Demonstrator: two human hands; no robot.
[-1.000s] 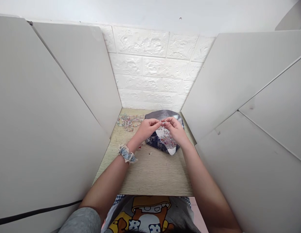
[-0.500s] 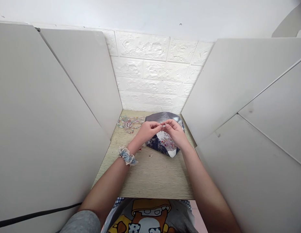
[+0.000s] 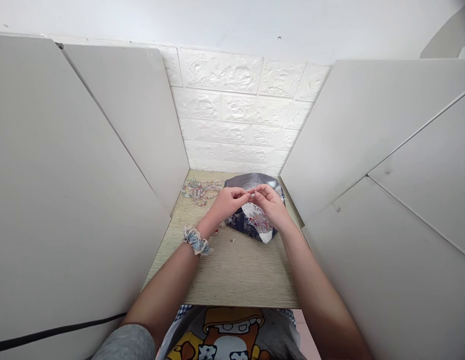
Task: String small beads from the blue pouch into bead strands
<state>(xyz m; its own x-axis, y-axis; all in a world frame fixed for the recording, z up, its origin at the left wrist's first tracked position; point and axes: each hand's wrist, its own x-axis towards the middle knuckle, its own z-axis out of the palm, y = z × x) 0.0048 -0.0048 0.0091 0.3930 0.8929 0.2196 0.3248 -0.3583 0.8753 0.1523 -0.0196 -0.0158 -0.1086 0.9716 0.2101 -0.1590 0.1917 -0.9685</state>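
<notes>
My left hand and my right hand meet at the fingertips above a dark blue patterned bag or cloth. Between the fingertips is a tiny pale item, likely a bead, too small to tell exactly. The cloth has a white middle holding many colourful beads. A loose tangle of bead strands lies to the left of my left hand. A blue and white scrunchie circles my left wrist. Several small loose beads lie on the table near it.
A narrow wood-grain table sits between tall white panels, with a white brick-pattern wall behind it. A black cable runs across the lower left. My printed shirt shows below the table's near edge.
The whole view has shifted slightly, with the table lower in the picture. My hands stay together at the fingertips, with only small finger movement.
</notes>
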